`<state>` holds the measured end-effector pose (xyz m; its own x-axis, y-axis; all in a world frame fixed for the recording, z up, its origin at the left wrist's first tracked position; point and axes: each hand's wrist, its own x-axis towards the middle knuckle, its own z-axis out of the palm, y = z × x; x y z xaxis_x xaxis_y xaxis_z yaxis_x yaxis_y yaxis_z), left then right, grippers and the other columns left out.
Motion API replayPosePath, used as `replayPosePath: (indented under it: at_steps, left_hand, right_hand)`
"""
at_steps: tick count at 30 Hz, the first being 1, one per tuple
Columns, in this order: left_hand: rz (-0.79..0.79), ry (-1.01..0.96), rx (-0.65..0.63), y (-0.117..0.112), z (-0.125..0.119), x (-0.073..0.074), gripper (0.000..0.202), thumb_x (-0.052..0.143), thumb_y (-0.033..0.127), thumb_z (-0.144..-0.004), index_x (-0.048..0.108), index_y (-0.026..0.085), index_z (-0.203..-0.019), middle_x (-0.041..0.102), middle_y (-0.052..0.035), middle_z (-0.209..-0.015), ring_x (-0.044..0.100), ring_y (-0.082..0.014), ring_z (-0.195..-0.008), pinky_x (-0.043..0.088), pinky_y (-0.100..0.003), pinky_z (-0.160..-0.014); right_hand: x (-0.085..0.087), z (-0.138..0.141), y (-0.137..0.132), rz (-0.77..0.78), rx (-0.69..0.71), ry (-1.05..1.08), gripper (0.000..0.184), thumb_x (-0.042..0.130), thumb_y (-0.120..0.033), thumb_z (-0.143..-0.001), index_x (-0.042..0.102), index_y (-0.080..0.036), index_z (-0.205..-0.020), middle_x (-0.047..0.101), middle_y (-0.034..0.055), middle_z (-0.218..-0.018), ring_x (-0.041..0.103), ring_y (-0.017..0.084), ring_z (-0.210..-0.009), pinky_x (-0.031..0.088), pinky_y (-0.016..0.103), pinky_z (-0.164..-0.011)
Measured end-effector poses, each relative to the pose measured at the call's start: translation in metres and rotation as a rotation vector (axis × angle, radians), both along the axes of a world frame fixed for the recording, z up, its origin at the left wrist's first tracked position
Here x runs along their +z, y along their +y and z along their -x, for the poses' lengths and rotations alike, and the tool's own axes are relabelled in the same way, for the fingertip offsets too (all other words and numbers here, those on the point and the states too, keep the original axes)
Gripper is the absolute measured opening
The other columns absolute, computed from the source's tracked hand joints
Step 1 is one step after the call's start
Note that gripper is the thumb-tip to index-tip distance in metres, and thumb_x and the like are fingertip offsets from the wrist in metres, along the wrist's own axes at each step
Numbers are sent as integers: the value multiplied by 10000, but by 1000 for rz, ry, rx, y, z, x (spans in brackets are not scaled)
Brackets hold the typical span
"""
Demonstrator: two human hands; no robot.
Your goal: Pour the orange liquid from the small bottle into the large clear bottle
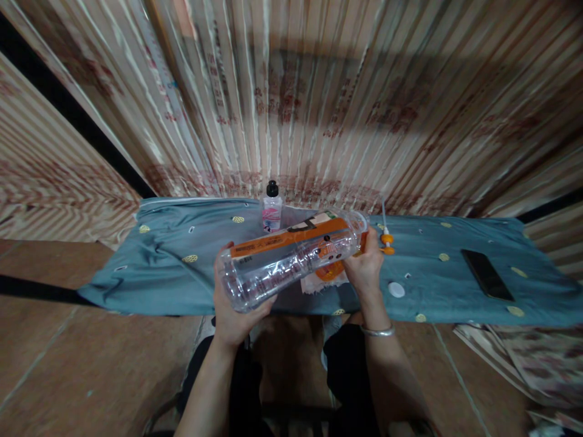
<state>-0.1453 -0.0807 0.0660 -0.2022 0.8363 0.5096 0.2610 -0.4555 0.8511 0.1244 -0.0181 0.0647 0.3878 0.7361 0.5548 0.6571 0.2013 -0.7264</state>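
A large clear plastic bottle [291,258] with an orange label lies tilted in the air between my hands, its right end higher. My left hand [237,318] cups the base end from below, fingers wrapped round it. At the other end my right hand [367,264] grips the bottle near its mouth. Behind and below the bottle, an orange translucent object [330,271] rests on a white cloth [314,285], partly hidden. An orange pump top [387,243] with a pale tube stands just right of my right hand. A round white lid [396,289] lies close by.
A small clear bottle with a black cap [272,206] stands at the table's back edge. A dark phone [486,275] lies on the right of the teal table cloth [173,273]. A patterned curtain [300,121] hangs directly behind the table.
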Motion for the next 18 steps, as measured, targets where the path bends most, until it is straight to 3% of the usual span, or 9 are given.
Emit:
replayPosePath:
  at_steps: [7, 13, 18]
  left_hand:
    - [17, 23, 29, 0, 2, -2, 1030, 937, 516, -676, 459, 232, -1543, 597, -169, -1490, 653, -340, -1367, 523, -500, -1178]
    - [5, 41, 12, 0, 1, -1, 992, 914, 527, -704, 451, 246, -1535, 627, -145, -1454, 679, -312, -1322, 542, -468, -1162]
    - [45, 17, 19, -1, 1, -3, 1020, 917, 548, -689, 442, 257, -1544, 581, -144, -1511, 623, -343, -1393, 487, -518, -1218]
  right_hand:
    - [1, 0, -1, -1, -11, -17, 553, 666, -439, -786, 623, -175, -1271, 784, 127, -1089, 757, 290, -937, 636, 461, -876]
    - [0, 1, -1, 7, -20, -12, 564, 670, -443, -786, 624, -175, -1280, 786, 129, -1096, 758, 296, -957, 635, 462, -882]
    - [1, 0, 0, 11, -9, -6, 572, 666, -453, -774, 625, -174, -1272, 780, 135, -1102, 756, 302, -958, 636, 488, -895]
